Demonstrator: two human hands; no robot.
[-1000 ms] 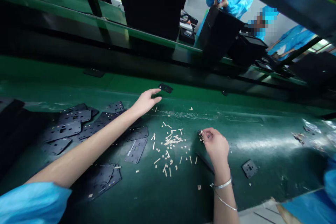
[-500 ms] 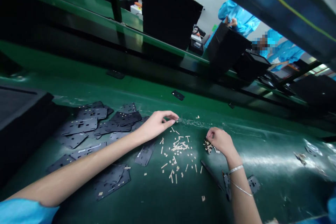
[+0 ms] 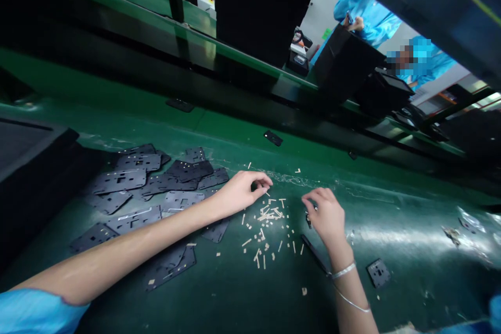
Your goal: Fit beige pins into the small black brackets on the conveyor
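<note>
My left hand (image 3: 245, 193) hovers at the upper left of a scatter of small pale strips and squares (image 3: 270, 214). Its thumb and fingertips come together in a pinch; whatever is in it is too small to make out. On the other side, my right hand (image 3: 324, 214) has thumb and forefinger apart, with nothing visible between them. A small dark heap of bits (image 3: 309, 221) is mostly hidden under that hand. Below it a dark, slim pen-like tool (image 3: 313, 253) lies partly behind my right wrist. Dark flat plates with cutouts (image 3: 121, 180) are piled around my left forearm.
A black box (image 3: 35, 167) stands at the left. One small dark plate (image 3: 379, 273) lies right of my right forearm. Clear plastic scraps (image 3: 469, 222) are at the far right. Beyond the green bench, a shelf carries black boxes (image 3: 260, 15); people in blue clothing (image 3: 370, 15) are behind it.
My left hand has come slightly down and right, thumb and fingertips drawing closer. My right hand has opened its fingers and shifted a little left over the heap. The view has shifted slightly.
</note>
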